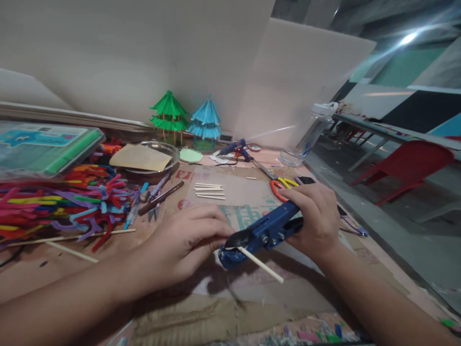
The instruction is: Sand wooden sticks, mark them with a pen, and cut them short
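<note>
My right hand point(319, 216) is wrapped round the handles of a blue hand cutter point(261, 233), whose jaws point left. A thin pale wooden stick point(262, 265) lies between the jaws, its free end slanting down to the right. At the jaw end, my left hand point(198, 238) is closed, fingers pinched where the stick enters; the fingertips and that end of the stick are partly hidden. Beyond the hands, several short cut sticks point(209, 190) lie in a row on the paper. Scissors with orange and yellow handles point(281, 185) rest just past the cutter.
Colourful pipe cleaners point(72, 202) and a plastic case point(50, 149) crowd the left. Behind stand a green model pavilion point(169, 115), a blue one point(205, 122) and a glue gun point(236, 150). A clear bottle point(306, 137) stands by the table's right edge. Scraps point(317, 331) litter the front.
</note>
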### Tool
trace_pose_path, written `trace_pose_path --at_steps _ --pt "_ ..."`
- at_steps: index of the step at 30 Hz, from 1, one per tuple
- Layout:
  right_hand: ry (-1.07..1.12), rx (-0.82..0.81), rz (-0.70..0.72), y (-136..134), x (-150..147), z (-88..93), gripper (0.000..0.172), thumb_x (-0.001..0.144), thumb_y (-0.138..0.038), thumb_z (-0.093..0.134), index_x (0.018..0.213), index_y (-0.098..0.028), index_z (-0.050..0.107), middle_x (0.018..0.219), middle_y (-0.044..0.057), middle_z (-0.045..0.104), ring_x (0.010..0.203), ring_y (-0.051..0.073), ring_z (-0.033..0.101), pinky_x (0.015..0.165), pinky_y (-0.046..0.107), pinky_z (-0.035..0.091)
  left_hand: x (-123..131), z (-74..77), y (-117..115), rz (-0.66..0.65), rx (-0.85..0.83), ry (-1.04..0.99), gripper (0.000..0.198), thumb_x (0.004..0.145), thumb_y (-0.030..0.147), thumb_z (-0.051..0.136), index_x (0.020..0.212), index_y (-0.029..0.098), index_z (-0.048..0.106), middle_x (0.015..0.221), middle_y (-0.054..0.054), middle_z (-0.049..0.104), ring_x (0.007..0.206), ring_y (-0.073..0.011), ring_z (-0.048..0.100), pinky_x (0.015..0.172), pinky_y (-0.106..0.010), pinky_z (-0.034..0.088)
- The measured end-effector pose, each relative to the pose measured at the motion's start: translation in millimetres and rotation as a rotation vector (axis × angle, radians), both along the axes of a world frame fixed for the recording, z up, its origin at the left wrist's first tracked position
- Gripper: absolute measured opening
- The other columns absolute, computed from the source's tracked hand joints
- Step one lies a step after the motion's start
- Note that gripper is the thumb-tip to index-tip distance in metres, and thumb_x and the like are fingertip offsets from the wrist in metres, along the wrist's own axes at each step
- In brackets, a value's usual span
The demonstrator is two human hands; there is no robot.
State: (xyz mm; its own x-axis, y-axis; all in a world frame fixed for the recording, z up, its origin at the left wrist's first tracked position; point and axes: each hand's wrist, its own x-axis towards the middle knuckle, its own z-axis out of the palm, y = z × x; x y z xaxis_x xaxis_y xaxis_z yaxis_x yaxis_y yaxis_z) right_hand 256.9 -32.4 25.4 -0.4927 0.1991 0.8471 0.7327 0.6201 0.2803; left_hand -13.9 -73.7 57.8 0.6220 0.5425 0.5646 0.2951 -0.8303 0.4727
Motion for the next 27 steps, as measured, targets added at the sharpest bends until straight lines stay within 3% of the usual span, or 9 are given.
trace_pose_path --at_steps 17,27 --pt "-0.015 0.073 -0.038 -3.5 0.5 6.4 0.017 0.087 -0.026 0.060 0.103 -0.020 0.056 0.079 0.006 0.065 0.072 0.022 0.060 0.072 0.035 0.046 -0.2 -0.6 -0.4 -0.043 -0.074 0.009 0.019 0.092 0.008 0.049 0.086 0.016 0.066 0.083 -0.002 0.066 0.078 -0.0103 0.062 0.070 -0.017 0.049" --pt "-0.037 0.118 -0.074 -8.2 -1.7 14.5 0.019 0.086 -0.025 0.064 0.102 -0.021 0.054 0.076 0.005 0.063 0.070 0.021 0.058 0.073 0.034 0.046 -0.2 1.3 -2.1 -0.063 -0.080 0.006 0.019 0.090 0.007 0.053 0.088 0.017 0.068 0.082 -0.001 0.066 0.077 -0.0079 0.062 0.070 -0.013 0.047"
